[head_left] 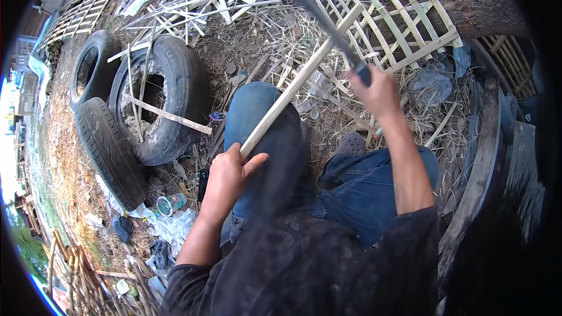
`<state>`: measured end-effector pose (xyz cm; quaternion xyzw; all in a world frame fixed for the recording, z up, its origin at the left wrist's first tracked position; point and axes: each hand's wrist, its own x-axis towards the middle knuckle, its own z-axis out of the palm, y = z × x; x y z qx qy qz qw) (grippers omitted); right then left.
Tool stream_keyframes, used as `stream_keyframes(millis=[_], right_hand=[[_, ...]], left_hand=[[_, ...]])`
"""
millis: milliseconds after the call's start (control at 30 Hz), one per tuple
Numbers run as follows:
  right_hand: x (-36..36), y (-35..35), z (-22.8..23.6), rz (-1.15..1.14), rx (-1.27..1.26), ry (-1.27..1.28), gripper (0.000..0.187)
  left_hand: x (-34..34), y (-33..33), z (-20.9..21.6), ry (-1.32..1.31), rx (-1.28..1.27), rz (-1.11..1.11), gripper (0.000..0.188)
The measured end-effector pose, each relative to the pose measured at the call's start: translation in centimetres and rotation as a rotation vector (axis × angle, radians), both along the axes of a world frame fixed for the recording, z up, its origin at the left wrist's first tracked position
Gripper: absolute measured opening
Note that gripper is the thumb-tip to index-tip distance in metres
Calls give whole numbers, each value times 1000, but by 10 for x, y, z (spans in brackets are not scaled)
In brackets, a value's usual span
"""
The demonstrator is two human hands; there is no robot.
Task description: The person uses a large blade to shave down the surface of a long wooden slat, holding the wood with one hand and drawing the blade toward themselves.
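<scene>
My left hand (227, 177) is closed around the near end of a pale split bamboo strip (287, 95). The strip slants up and to the right over my left knee. My right hand (379, 95) grips the dark handle of a long machete (319, 14). Its blade is blurred and curves away toward the top of the view, passing over the strip near the strip's far end. Whether blade and bamboo touch, I cannot tell.
Old tyres (186, 82) lie at the left, with thin strips across one. Bamboo lattice panels (404, 17) lie at the far right, near a tree trunk (486, 6). Bamboo shavings (298, 35) litter the ground. A plastic cup (170, 203) lies at lower left.
</scene>
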<state>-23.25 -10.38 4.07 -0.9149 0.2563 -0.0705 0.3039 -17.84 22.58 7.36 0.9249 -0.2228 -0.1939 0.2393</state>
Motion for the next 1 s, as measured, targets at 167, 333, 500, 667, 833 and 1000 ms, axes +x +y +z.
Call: stream_keyframes(millis=[167,333,500,667,833,1000], right_hand=[[1,53,-19,233,-295,-69,59],[-2,45,-41,54,57,-26,59],[-3,77,-80,20,341,29,57],[5,100,-139,-82,654,-6,55],[17,97,-171,-109,804,-106,44],[11,74,-207,-267,862,-32,33]], left_hand=[[1,0,9,84,7,-20,54],[4,1,28,-100,128,-16,49],[38,-23,57,-336,343,-145,42],[94,-91,42,-460,477,-461,36],[114,-149,10,-400,640,-575,39],[116,-208,18,-391,747,-650,38]])
